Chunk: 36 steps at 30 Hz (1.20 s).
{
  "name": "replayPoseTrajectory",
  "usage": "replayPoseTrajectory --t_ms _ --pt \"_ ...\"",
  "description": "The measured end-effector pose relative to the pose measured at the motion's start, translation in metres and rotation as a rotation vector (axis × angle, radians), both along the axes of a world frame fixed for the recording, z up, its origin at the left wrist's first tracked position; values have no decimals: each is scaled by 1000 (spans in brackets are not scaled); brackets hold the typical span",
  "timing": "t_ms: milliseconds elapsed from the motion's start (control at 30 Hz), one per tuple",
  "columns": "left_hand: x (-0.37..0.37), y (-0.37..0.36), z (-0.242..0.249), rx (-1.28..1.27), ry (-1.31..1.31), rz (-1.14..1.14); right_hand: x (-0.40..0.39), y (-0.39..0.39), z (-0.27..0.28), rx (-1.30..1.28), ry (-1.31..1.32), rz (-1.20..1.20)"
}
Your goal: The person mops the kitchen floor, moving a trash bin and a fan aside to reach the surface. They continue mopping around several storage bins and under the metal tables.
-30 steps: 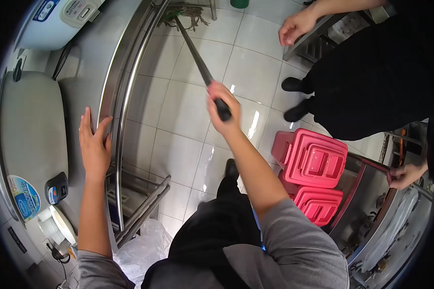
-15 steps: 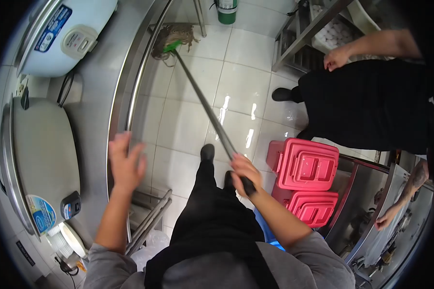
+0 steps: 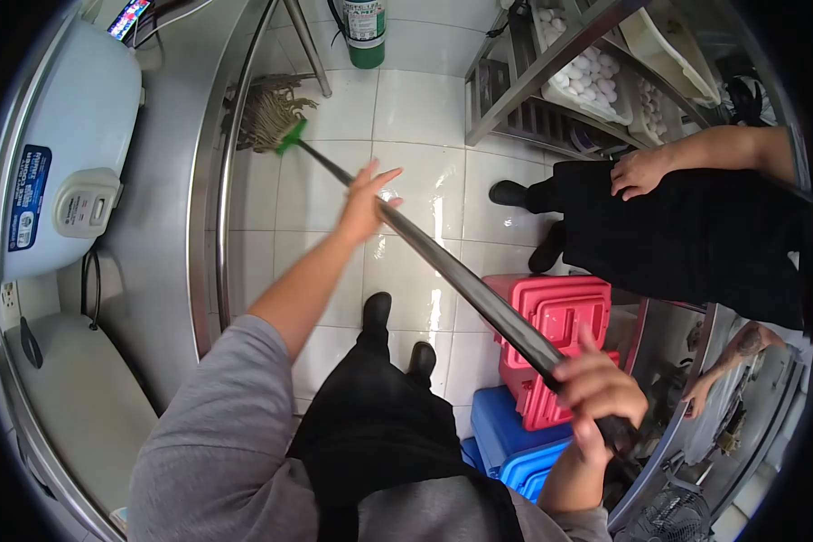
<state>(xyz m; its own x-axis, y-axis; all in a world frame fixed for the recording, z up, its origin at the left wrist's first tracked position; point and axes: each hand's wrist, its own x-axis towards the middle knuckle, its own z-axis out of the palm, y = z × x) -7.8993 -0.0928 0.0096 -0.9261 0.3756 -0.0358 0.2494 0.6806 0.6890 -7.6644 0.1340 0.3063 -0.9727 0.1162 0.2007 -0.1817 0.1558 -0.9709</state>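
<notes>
A mop (image 3: pixel 465 275) with a dark handle and green clamp crosses in front of me. Its stringy head (image 3: pixel 269 116) lies on the floor at the upper left, partly behind a steel rail. My right hand (image 3: pixel 601 388) holds the handle near its top end, with one finger lifted and the fingers slightly blurred. Lower on the shaft, my left hand (image 3: pixel 363 208) lies against the handle with its fingers stretched apart, not wrapped round it.
A steel counter (image 3: pixel 149 181) with large cookers (image 3: pixel 59 172) runs along the left. Red bins (image 3: pixel 560 307) and blue bins (image 3: pixel 497 429) stand at right. A co-worker in a black apron (image 3: pixel 668 217) stands beside an egg shelf (image 3: pixel 515 90); another person's arm (image 3: pixel 723 366) shows at right.
My left hand has moved from beside the counter rail onto the mop handle. My right hand has moved right with the handle's top end, so the handle slants more. The view has shifted.
</notes>
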Motion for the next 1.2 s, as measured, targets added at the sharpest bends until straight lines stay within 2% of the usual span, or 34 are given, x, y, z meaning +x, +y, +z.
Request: replayPoseTrajectory --t_ms 33,100,200,233,300,367,400,433,500,533,567,633,700,767,800,900,933,1033,1067,1133,1167,1200 --pt "16 18 -17 239 -27 24 10 6 13 76 -5 15" --pt "25 60 -12 412 -83 70 27 7 41 74 -24 -30" --pt "14 95 20 464 -16 -32 38 -7 65 261 -49 -6" --pt "10 111 21 535 26 5 36 -17 67 313 -37 -14" --pt "-7 133 20 570 32 -108 19 -31 75 401 30 11" --pt "-17 154 14 650 99 -218 -1 -48 94 438 -65 158" --pt "-17 164 7 646 110 -287 -5 -52 91 458 -28 236" --pt "-17 172 1 639 117 -355 -7 -64 91 505 -13 195" --pt "-6 174 21 511 154 -437 -5 -61 90 453 91 180" --pt "-1 174 26 400 170 -448 -1 -56 82 425 262 100" --pt "1 168 30 395 171 -446 8 -57 71 355 393 -16" --pt "3 158 36 252 193 -585 21 -52 59 291 478 -84" --pt "-9 149 36 146 230 -661 43 -55 40 302 355 -257" --pt "-22 146 36 17 197 -658 28 -62 30 261 355 -494" --pt "-27 142 37 4 202 -615 36 -34 27 151 283 -260" --pt "-58 119 -4 -9 248 -533 16 -21 -7 112 231 -218" --pt "-64 109 -2 -147 195 -497 12 -18 -26 84 247 -176" --pt "-64 85 -24 -193 174 -371 18 -17 -75 -113 230 -257" --pt "-59 86 -28 -192 179 -391 25 -14 -89 -129 191 -270" --pt "-50 94 -37 -217 -11 -267 39 -1 -102 -201 109 -310" --pt "-50 100 -65 -220 -11 -284 48 4 -104 -263 58 -334" --pt "-55 112 -105 34 -167 -227 58 13 -98 -304 -22 -392"
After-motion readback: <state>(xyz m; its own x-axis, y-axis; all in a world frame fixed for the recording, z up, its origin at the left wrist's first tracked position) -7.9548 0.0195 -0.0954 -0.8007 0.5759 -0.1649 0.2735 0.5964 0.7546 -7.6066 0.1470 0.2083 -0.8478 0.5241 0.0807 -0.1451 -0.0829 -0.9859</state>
